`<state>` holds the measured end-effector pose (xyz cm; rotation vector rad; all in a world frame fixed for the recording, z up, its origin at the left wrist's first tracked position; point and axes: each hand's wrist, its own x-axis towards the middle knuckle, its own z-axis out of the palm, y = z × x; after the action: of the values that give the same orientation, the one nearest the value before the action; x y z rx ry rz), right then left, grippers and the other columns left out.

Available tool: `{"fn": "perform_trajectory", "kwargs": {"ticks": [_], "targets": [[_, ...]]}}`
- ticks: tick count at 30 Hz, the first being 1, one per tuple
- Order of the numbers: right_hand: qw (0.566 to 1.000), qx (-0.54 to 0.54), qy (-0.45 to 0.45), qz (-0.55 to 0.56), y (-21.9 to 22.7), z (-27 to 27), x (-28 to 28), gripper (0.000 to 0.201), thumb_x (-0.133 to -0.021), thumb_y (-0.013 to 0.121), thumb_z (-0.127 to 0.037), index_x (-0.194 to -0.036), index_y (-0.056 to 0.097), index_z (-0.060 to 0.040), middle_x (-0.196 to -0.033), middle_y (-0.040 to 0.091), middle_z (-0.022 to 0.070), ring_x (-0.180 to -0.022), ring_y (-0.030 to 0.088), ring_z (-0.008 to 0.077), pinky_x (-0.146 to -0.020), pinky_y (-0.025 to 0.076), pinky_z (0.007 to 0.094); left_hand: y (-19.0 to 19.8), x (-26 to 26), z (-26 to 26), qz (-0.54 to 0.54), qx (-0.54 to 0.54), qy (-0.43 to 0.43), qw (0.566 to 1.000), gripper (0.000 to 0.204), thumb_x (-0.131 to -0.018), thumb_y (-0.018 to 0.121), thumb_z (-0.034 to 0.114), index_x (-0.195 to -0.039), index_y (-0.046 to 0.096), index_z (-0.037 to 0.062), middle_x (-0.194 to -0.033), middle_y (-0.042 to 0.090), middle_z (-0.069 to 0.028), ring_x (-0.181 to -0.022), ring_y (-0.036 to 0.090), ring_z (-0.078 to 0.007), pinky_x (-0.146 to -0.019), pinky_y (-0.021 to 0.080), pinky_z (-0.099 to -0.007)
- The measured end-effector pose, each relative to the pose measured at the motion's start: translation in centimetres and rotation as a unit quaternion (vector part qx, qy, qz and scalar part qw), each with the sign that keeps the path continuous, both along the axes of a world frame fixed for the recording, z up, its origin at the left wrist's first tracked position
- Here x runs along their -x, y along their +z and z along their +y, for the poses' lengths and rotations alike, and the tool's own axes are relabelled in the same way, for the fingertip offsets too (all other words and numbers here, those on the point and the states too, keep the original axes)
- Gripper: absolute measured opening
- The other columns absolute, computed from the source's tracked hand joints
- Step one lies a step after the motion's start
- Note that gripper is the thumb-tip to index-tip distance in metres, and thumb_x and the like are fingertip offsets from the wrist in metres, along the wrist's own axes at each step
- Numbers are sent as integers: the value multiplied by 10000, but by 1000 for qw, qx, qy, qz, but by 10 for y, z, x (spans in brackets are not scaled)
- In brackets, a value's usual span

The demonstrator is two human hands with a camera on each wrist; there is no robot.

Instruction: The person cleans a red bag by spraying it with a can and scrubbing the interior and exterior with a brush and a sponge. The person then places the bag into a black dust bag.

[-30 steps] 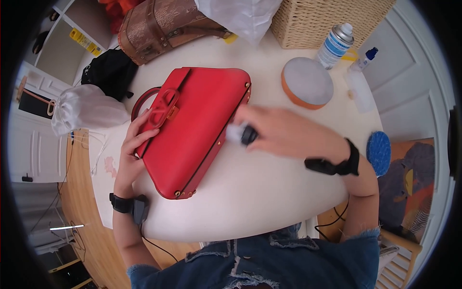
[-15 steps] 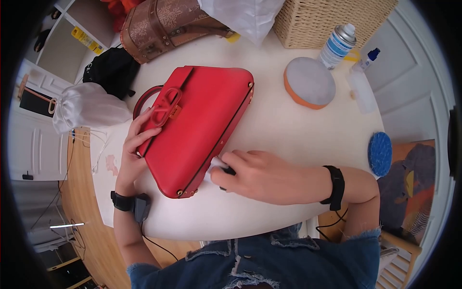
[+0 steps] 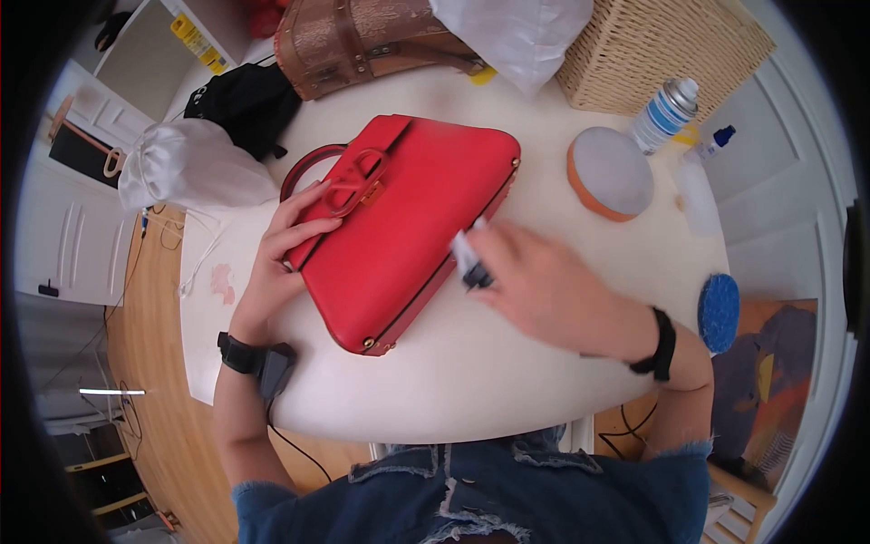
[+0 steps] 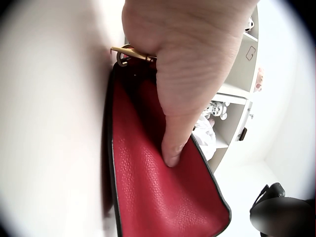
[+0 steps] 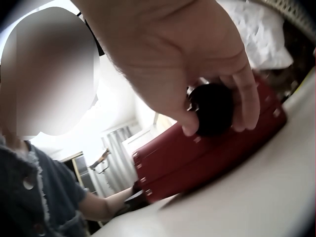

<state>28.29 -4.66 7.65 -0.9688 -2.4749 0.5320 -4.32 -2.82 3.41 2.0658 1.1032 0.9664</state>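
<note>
A red handbag (image 3: 426,204) with a V-shaped clasp and gold studs lies on the white table. My left hand (image 3: 285,249) holds it at the handle side, its fingers spread over the front flap near the clasp. In the left wrist view the thumb (image 4: 174,148) presses into the bag's red side panel (image 4: 143,182). My right hand (image 3: 553,286), slightly blurred, grips a small white-and-black tool (image 3: 471,263) against the bag's studded bottom edge. From the right wrist, the tool shows a round black end (image 5: 215,109) between thumb and fingers; its working face is hidden.
At right stand a round orange-and-grey pad (image 3: 612,172), a spray can (image 3: 664,116), a small spray bottle (image 3: 702,181) and a blue scrubbing pad (image 3: 719,313). Behind are a brown patterned bag (image 3: 367,41) and a woven basket (image 3: 662,54). White (image 3: 195,168) and black (image 3: 243,107) pouches lie left.
My right hand moved with the tool toward me along the bag's bottom edge, then back up it. The whole scene shifted right as the head turned; the left hand kept its hold.
</note>
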Motion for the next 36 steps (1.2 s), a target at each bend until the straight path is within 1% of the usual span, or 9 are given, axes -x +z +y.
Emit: {"fn": "perform_trajectory", "kwargs": {"ticks": [3,7,11,13,18,24,28,33,36], "targets": [[992,-113,54,-16,-8,-26,23,330,-784,597,-84,-1095,516,-9,-952,524,180,-764,586,281,-642,521,333,1,0,0,-1,-1,0,1000,451,-698,762,90,-1140,685,136,-1406,472,-124,-1325,403,-321,-1092,318,-425],[978,-141,153,-34,-2,-49,45,378,-776,639,-123,-1126,530,-30,-935,484,131,-808,560,224,-665,526,327,3,0,0,8,-14,-9,1000,462,-698,762,85,-1151,680,131,-1407,472,-122,-1315,411,-315,-1085,326,-416],[984,-24,174,-16,8,-51,52,389,-812,641,-105,-1158,484,-23,-973,519,143,-834,574,242,-684,526,326,6,1,0,1,-17,-2,1000,467,-701,757,80,-1159,676,127,-1407,472,-123,-1306,418,-316,-1081,331,-413],[969,239,42,51,28,-37,40,415,-850,643,-134,-1185,432,-9,-978,561,177,-808,608,265,-620,501,330,5,3,1,27,-50,-23,998,474,-701,753,79,-1166,674,127,-1407,472,-124,-1299,424,-319,-1077,335,-411],[972,131,-109,163,30,-7,25,394,-882,638,-115,-1191,418,-4,-873,604,159,-742,617,268,-677,478,327,2,9,-1,-17,-53,-19,998,488,-695,757,92,-1172,674,146,-1404,475,-128,-1291,433,-322,-1076,339,-415],[992,-10,120,-22,12,-49,60,484,-787,743,-151,-1189,494,-45,-1050,519,177,-849,590,280,-696,507,356,-3,15,2,9,-115,-36,993,497,-667,776,106,-1151,688,183,-1381,501,-112,-1269,452,-324,-1073,344,-426],[981,40,191,-23,7,-45,58,510,-771,770,-186,-1182,509,-36,-1042,547,170,-824,614,277,-682,519,357,-3,15,2,2,-131,-34,991,502,-659,779,109,-1147,689,185,-1366,513,-109,-1251,465,-327,-1065,350,-430],[982,102,-83,137,15,-12,29,452,-810,701,-82,-1191,476,13,-843,623,128,-735,634,190,-675,507,291,-6,15,2,1,-129,-28,991,509,-650,781,107,-1145,688,182,-1362,514,-108,-1242,472,-325,-1060,357,-436],[971,133,-94,174,15,-6,26,452,-820,710,-107,-1181,469,17,-896,620,141,-753,638,199,-681,505,292,-2,14,0,17,-104,-33,994,425,-704,768,65,-1117,700,136,-1398,479,-128,-1297,424,-326,-1078,341,-433]]}}
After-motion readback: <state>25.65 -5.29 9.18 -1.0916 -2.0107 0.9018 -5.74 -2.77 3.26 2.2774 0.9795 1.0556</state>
